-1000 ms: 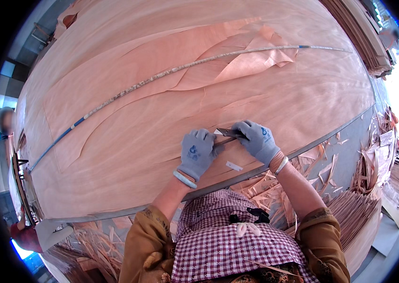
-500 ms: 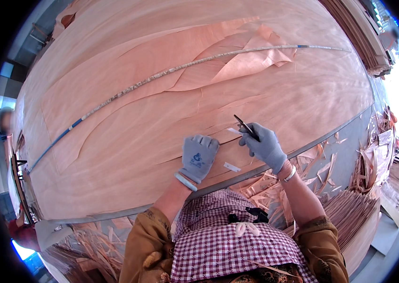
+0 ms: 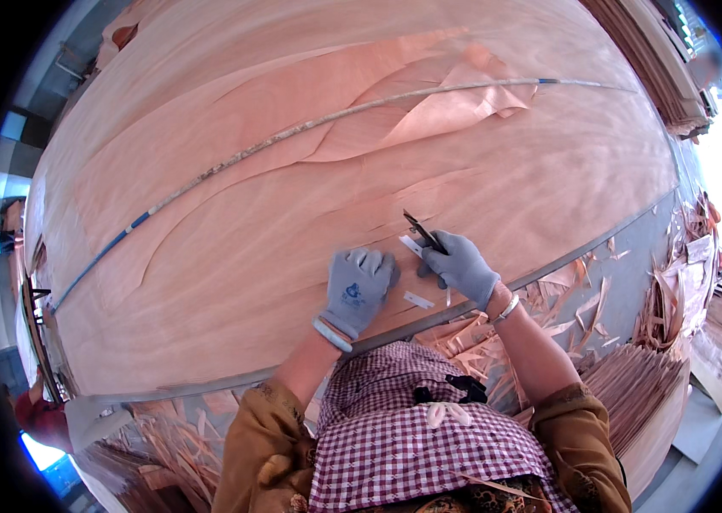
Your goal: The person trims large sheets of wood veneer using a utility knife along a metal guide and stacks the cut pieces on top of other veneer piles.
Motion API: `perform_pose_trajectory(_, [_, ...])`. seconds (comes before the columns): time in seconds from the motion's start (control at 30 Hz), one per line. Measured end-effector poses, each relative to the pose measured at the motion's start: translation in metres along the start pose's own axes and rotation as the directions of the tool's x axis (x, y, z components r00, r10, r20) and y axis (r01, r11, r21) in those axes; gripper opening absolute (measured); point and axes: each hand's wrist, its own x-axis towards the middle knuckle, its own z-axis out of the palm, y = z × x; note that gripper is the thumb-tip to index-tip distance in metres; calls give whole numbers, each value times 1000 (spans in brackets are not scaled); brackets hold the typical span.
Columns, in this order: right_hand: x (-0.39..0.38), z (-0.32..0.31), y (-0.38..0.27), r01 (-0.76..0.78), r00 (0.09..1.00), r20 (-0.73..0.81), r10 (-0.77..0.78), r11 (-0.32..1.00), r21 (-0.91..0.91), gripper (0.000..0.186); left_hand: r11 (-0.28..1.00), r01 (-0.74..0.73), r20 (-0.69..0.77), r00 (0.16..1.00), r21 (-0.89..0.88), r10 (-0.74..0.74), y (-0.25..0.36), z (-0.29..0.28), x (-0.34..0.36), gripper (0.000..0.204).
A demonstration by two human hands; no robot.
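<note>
My left hand (image 3: 358, 289), in a grey work glove, rests on a large sheet of thin wood veneer (image 3: 293, 248) near its front edge. Its fingers are curled under, and whatever they may hold is hidden. Just to the right, my right hand (image 3: 463, 268), gloved alike, is closed on a slim black knife-like tool (image 3: 416, 224) that points up and left. A small white strip (image 3: 410, 245) shows beside the tool, by the right fingertips. Another white strip (image 3: 418, 299) lies on the veneer between the hands, nearer to me.
A long thin rod (image 3: 293, 131) with blue sections curves across the veneer. Beyond my hands lies a torn, lifted veneer piece (image 3: 438, 115). Scraps (image 3: 463, 340) litter the area below the table edge. Veneer stacks (image 3: 647, 393) stand at right. Part of another person (image 3: 43, 421) shows at far left.
My right hand has moved left and slightly nearer to me, toward my left hand, carrying the black tool. The left hand has stayed nearly in place. The dark gap between the hands no longer shows.
</note>
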Motion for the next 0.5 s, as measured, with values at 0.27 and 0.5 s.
perform_pose_trajectory(0.27, [-9, 2, -6, 51, 995, 80, -63, 988, 144, 22, 999, -25, -96, 995, -44, 21, -1, 2, -22, 32])
perform_pose_trajectory(0.5, [0, 9, 4, 69, 997, -16, -70, 996, -65, 22, 999, -43, 53, 998, 16, 42, 10, -8, -10, 44])
